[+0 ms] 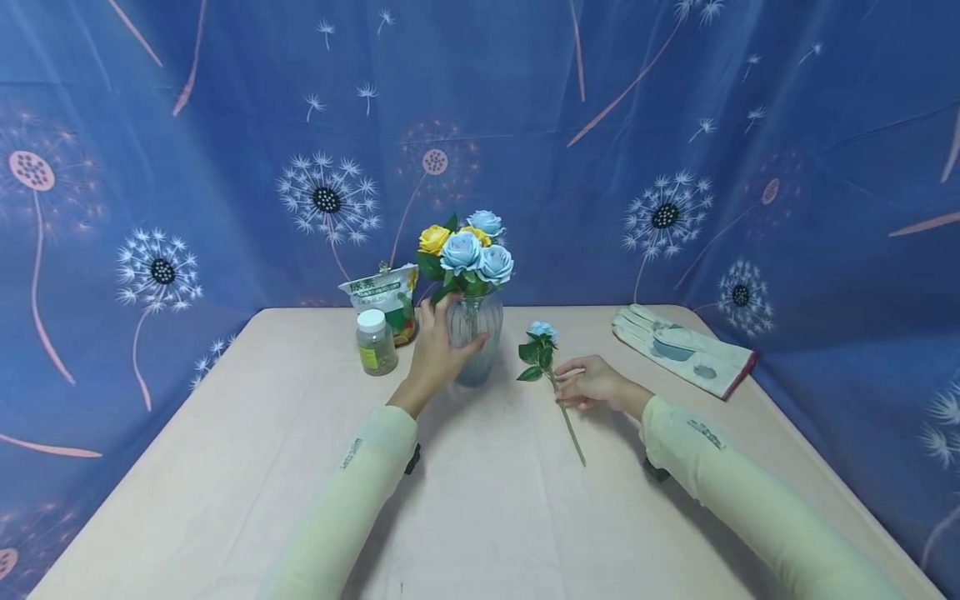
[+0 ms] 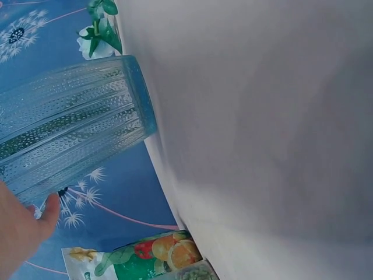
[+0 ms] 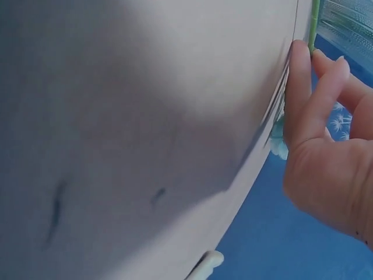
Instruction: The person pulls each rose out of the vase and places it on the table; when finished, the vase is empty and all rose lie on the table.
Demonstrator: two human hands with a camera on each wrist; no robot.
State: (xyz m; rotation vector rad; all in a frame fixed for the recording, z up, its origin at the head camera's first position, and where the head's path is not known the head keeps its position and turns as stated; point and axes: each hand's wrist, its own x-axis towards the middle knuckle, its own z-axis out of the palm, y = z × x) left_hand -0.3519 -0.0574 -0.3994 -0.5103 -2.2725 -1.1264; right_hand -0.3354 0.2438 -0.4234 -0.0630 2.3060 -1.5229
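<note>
A ribbed clear glass vase (image 1: 483, 342) stands upright at the table's middle, holding blue and yellow artificial roses (image 1: 463, 252). Around the vase's left side my left hand (image 1: 438, 346) curls its fingers, thumb across the front; the left wrist view shows the glass vase (image 2: 76, 116) with part of that hand (image 2: 23, 227) beside it. To the right lies a single blue rose (image 1: 543, 331) with green leaves and a long stem. My right hand (image 1: 592, 383) pinches this stem about midway. In the right wrist view, the fingertips of that hand (image 3: 326, 140) meet the green stem (image 3: 314, 26).
Left of the vase are a small jar (image 1: 376, 343) with a white lid and, behind it, a clipped printed bag (image 1: 386, 296). White work gloves (image 1: 682, 350) lie at the back right. A blue dandelion-print curtain (image 1: 525, 150) encloses the pale table (image 1: 480, 500).
</note>
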